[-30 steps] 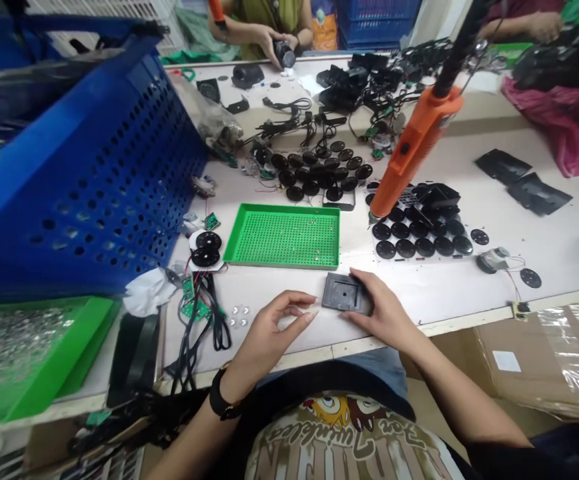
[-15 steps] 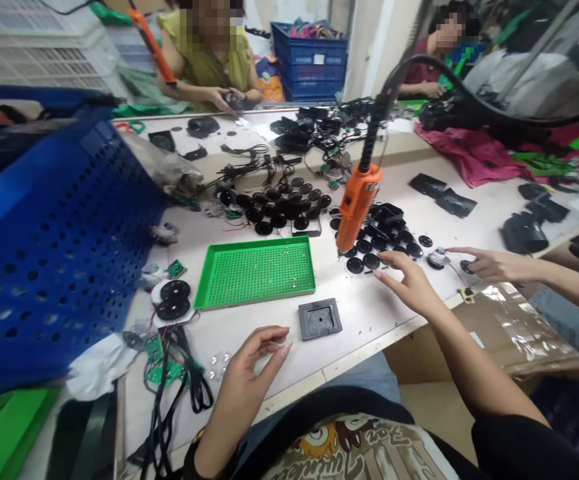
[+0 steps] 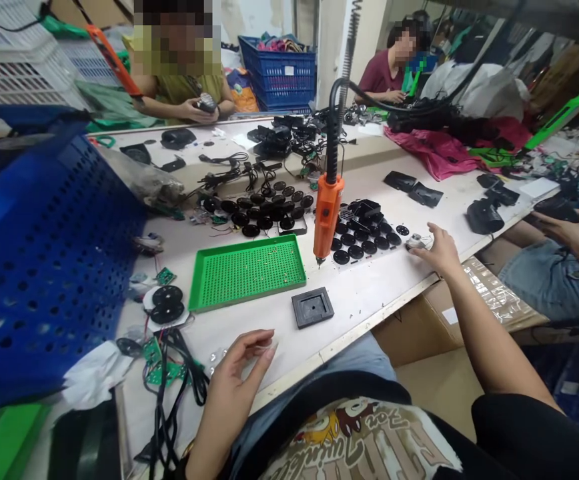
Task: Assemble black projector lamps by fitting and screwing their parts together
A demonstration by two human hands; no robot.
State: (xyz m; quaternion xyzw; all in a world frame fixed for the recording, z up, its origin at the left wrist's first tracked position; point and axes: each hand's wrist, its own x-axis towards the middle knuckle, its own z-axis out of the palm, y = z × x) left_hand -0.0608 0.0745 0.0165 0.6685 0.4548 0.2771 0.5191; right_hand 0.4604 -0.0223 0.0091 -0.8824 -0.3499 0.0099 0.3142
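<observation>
My right hand point(image 3: 442, 252) reaches out at the right side of the table, thumb and fingers apart. Its thumb is right by a small silvery motor point(image 3: 416, 243); whether they touch is hard to tell. My left hand point(image 3: 239, 380) hovers over the near edge with curved fingers and a gap to the thumb; I make out nothing held. Beyond it lies a dark grey block fixture point(image 3: 298, 316) with a rectangular recess. An orange electric screwdriver point(image 3: 327, 217) hangs tip down above the table. Black round discs point(image 3: 368, 247) lie in rows left of the motor.
A green perforated tray point(image 3: 197, 283) with small screws lies left of the fixture. A large blue crate point(image 3: 59, 253) stands at the left. Black cables point(image 3: 202, 380) and green circuit boards point(image 3: 152, 350) lie near my left hand. Co-workers sit across and at the right.
My right hand has moved right, to the motor. A co-worker's hand that was beside the motor has drawn away. My view has shifted; my left hand keeps nearly the same pose.
</observation>
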